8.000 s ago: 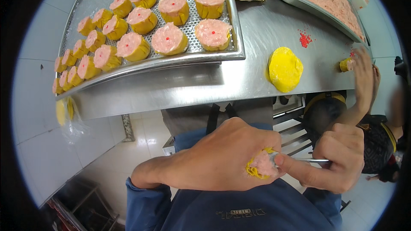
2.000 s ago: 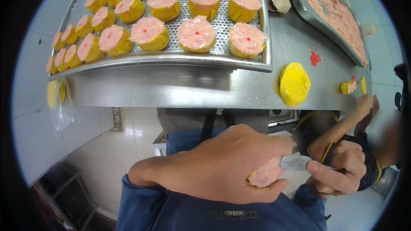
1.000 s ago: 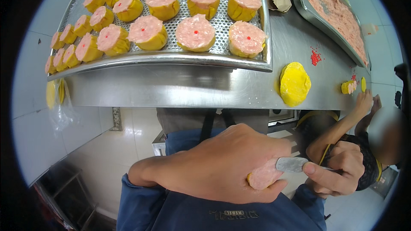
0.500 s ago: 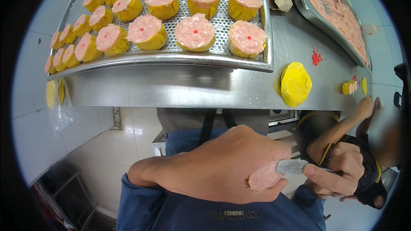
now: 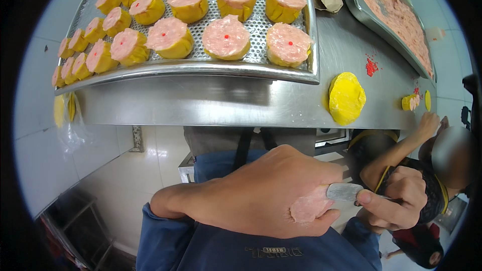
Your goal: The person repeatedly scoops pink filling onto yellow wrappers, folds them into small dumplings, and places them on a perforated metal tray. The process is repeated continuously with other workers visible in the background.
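Observation:
My left hand (image 5: 266,190) is curled round a dumpling (image 5: 309,208) in front of my body. Only its pink minced-meat top shows in the ring of my thumb and fingers; the wrapper is almost wholly hidden. In my right hand (image 5: 404,201) is a small metal spatula (image 5: 344,192), gripped between thumb and fingers. Its flat blade reaches leftward to the edge of the pink filling, beside my left fingers. On the steel table beyond lies a round stack of yellow wrappers (image 5: 347,98), with small red bits (image 5: 371,65) scattered behind it.
A perforated metal tray (image 5: 201,69) at the far left holds several yellow dumplings (image 5: 226,38) with red dots. Far right stands a deep pan (image 5: 355,1) of pink minced filling (image 5: 401,30). A co-worker's hand (image 5: 428,125) is at the table's right end, near small dumplings (image 5: 409,102). Another person (image 5: 419,246) appears lower right.
The spatula blade has shifted very slightly and the filling's surface looks reshaped. Both hands stay almost in place. A person in dark and red clothing has come into sight at the lower right.

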{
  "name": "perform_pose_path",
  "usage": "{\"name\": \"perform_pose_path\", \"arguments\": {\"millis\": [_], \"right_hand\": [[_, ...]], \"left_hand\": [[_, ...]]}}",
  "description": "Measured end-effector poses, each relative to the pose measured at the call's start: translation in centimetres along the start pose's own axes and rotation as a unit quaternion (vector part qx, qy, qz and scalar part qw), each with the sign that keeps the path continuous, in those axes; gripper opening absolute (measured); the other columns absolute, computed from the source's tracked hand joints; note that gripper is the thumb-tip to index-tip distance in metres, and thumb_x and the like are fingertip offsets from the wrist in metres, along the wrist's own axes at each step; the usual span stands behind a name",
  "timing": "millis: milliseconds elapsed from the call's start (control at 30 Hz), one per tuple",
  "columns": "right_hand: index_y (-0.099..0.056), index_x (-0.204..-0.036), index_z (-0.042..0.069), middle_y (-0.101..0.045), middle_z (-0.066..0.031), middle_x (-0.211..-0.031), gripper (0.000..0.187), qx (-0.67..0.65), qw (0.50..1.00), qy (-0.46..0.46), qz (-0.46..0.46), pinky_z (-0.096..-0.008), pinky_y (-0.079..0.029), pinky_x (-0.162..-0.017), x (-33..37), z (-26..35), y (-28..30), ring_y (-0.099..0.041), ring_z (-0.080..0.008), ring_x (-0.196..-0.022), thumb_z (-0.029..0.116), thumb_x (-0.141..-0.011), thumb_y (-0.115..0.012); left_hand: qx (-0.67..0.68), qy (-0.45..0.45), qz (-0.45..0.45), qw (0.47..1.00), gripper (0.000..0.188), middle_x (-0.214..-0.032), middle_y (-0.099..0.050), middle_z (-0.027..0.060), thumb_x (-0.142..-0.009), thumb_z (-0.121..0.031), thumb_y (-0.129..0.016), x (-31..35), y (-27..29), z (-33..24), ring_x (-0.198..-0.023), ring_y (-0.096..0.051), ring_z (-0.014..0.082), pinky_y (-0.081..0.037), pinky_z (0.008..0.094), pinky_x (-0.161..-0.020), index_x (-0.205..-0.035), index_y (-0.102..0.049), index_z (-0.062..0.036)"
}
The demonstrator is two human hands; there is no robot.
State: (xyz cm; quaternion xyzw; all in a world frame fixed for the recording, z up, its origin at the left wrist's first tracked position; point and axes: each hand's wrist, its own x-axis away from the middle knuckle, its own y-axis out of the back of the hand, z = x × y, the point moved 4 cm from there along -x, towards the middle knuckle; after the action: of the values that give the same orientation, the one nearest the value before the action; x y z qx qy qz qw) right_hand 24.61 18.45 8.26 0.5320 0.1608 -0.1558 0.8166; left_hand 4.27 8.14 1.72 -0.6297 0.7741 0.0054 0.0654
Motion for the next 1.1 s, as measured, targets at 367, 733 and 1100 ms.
{"name": "perform_pose_path", "arguments": {"millis": [367,733,1100], "right_hand": [[-0.09,-0.101,0.019,-0.033,0.0043,-0.068,0.044,-0.027,0.999,0.023,-0.04,-0.0262,-0.015,-0.046,-0.2,0.1,-1.0,-0.03,-0.008,-0.048,0.032,-0.059,-0.092],[-0.089,-0.108,0.016,-0.036,0.0032,-0.072,0.038,-0.018,1.0,0.013,-0.007,-0.0265,-0.018,-0.046,1.2,-0.1,1.2,-0.033,-0.0084,-0.05,0.044,-0.082,-0.084],[-0.09,-0.104,0.021,-0.033,0.0052,-0.067,0.044,-0.014,0.997,0.011,-0.077,-0.0259,-0.015,-0.046,0.1,0.5,-0.3,-0.029,-0.0077,-0.047,0.032,-0.063,-0.096]], "left_hand": [[0.034,-0.001,0.026,0.999,0.031,-0.073,-0.063,0.0191,-0.087,-0.02,-0.084,-0.4,-0.8,0.7,-0.068,-0.064,0.0435,-0.047,0.0423,-0.057,-0.086,-0.058,-0.0019],[0.07,0.052,0.018,0.996,0.031,-0.077,-0.069,0.0087,-0.087,-0.021,-0.087,-0.1,0.4,-0.1,-0.068,-0.069,0.0321,-0.05,0.0387,-0.059,-0.096,-0.062,-0.0072],[0.044,0.053,0.031,0.997,0.028,-0.077,-0.068,0.0075,-0.085,-0.022,-0.089,-0.6,-0.5,0.2,-0.066,-0.068,0.0311,-0.051,0.0365,-0.06,-0.085,-0.065,-0.0082]]}}
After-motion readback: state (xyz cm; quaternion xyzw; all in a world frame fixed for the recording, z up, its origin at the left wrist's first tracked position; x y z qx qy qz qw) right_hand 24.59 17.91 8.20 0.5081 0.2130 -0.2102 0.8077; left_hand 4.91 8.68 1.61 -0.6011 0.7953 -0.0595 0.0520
